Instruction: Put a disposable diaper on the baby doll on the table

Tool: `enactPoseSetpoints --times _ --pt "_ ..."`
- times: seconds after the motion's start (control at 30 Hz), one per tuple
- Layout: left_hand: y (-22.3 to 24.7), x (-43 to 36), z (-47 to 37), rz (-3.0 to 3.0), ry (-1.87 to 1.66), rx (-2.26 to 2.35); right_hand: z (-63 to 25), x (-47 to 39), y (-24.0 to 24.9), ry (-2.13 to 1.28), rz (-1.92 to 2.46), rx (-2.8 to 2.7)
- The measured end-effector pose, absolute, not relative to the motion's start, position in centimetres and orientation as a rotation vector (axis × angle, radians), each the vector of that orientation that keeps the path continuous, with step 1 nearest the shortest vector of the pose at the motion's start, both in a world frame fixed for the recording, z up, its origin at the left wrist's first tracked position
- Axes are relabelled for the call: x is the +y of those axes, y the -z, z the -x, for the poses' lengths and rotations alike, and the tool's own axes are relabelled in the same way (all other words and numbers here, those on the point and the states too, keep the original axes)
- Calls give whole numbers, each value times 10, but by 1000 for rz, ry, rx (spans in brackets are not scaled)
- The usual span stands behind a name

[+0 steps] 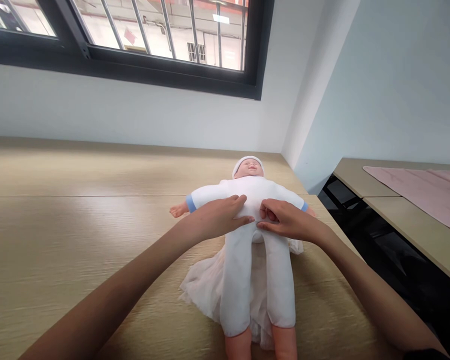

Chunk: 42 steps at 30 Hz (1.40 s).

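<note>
Baby doll (254, 202) lies on its back on a pale wooden table (78, 240), just off the middle of the view toward five o'clock, its head toward twelve and its legs toward six. It wears a white suit (236, 280) with blue cuffs (191, 203) and a white cap (240, 164); its arms reach out toward nine and three. Both hands are over its belly. The left hand (228, 215) comes in from eight o'clock, its thumb spread away from the fingers. The right hand (285, 220) comes in from four, fingers curled in and thumb stretched toward the left one; whether it pinches any of the suit, I cannot tell. Thin white cloth (202, 285) lies rumpled under the doll, spilling out toward eight. Toward three o'clock, a pink cloth (435, 192) covers part of another table (408, 220); a barred window (165, 30) sits at eleven.
</note>
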<state>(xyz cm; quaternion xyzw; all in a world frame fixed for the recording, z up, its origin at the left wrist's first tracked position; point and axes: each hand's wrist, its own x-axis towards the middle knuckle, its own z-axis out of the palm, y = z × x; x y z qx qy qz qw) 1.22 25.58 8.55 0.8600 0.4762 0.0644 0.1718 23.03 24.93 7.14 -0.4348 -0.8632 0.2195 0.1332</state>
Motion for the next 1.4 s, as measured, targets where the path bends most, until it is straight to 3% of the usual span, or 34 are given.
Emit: enactPoseSetpoints --times 0.7,1.4 --pt "-83 259 -11 -2528 -91 1342 -230 249 -71 -619 1243 -2505" --pt "-76 262 -9 -2503 -224 1313 -231 248 -72 -613 1248 -2491"
